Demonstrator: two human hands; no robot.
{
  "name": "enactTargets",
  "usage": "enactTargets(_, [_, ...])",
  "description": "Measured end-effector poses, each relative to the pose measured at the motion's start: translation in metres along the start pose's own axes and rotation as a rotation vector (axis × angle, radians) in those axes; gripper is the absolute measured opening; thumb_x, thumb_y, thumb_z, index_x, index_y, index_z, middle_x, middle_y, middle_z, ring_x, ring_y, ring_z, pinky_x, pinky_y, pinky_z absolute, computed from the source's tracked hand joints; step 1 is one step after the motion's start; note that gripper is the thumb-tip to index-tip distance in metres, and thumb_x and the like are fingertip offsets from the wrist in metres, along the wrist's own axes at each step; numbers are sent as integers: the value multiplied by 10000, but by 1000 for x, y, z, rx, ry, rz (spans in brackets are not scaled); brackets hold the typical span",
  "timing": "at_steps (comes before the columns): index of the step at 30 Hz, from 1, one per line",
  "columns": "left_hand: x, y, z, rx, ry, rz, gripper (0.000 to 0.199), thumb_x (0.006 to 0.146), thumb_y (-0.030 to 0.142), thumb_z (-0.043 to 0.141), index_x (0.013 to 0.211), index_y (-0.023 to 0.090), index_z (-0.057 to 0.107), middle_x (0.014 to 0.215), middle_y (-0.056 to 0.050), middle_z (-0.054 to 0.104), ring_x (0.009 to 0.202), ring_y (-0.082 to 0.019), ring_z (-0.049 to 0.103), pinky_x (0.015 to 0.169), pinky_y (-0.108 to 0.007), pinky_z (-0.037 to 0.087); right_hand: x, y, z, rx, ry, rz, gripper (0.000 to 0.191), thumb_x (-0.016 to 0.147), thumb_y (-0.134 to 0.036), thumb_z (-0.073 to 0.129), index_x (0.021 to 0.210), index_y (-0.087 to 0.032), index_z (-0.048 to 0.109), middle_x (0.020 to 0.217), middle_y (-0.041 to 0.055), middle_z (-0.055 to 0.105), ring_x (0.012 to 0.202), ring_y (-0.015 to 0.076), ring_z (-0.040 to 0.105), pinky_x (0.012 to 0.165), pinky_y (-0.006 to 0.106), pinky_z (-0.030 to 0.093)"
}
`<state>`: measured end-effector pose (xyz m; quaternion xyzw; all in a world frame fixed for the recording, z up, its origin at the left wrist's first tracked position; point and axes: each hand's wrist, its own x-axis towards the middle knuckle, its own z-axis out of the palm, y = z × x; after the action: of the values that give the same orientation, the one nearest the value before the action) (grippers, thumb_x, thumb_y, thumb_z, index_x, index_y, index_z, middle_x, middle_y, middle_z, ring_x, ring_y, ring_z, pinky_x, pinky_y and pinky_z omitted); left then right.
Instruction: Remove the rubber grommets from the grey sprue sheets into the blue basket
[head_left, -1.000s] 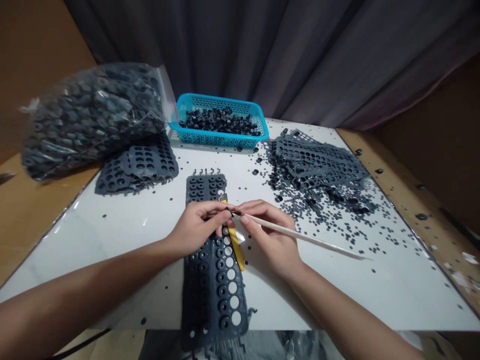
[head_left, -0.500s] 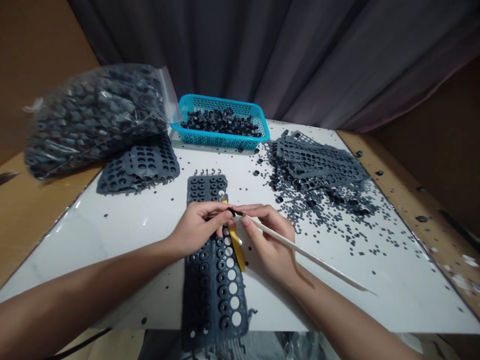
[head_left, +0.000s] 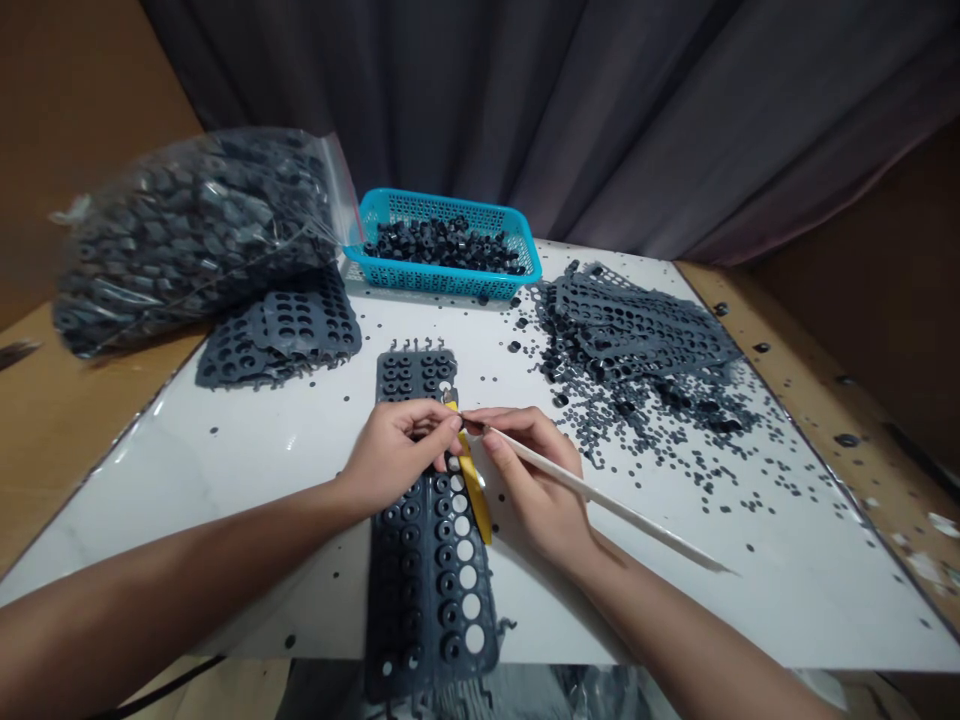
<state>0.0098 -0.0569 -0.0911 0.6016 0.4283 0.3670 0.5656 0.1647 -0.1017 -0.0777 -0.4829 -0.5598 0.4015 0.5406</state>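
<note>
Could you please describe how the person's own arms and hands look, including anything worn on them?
The left hand and right hand are bare, without gloves. Both slender forearms are uncovered, with no sleeves in view. No watch, bracelet or ring can be seen.

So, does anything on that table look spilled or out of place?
Yes: small dark discs lie scattered across the white table, thickest beside the holed sheets at right, as if spilled. A few larger black pieces sit loose outside the blue basket.

Basket [head_left: 446,277] behind perforated sheet [head_left: 431,600], between bag [head_left: 187,230] on left and sheet pile [head_left: 637,320] on right.
</note>
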Motion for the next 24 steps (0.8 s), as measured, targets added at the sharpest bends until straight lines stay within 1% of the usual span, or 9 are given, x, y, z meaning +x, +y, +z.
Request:
enactTargets(4, [0, -1, 0, 8, 16, -7, 178, 824, 273, 547, 715, 146, 610, 578, 20, 639, 454, -60, 547, 486, -167, 458, 0, 2, 3, 111, 36, 83, 40, 832, -244, 592, 840, -208, 608, 994, 54, 698, 973, 189, 649, 881, 361, 504])
enactTargets(11, [0, 0, 1, 3, 21, -7, 184, 829, 271, 539, 702, 149, 592, 567, 28, 625, 454, -60, 549, 479, -164, 454, -1, 4, 5, 188, 46, 151, 51, 822, -259, 609, 828, -211, 624, 1002, 54, 703, 985, 192, 644, 910, 377, 487])
enactTargets(16, [0, 0, 1, 14, 15, 9, 187, 834, 272, 532, 709, 149, 595, 567, 28, 621, 459, -60, 551, 482, -164, 456, -1, 4, 7, 226, 60, 168, 53, 816, -257, 618, 826, -207, 633, 983, 53, 709, 960, 186, 652, 899, 365, 497])
enactTargets(24, [-2, -2, 1, 39, 22, 27, 168, 834, 267, 535, 735, 149, 604, 569, 28, 621, 461, -63, 554, 483, -165, 460, -2, 2, 8, 197, 75, 157, 31, 803, -224, 631, 824, -214, 651, 961, 39, 714, 944, 170, 657, 881, 337, 511])
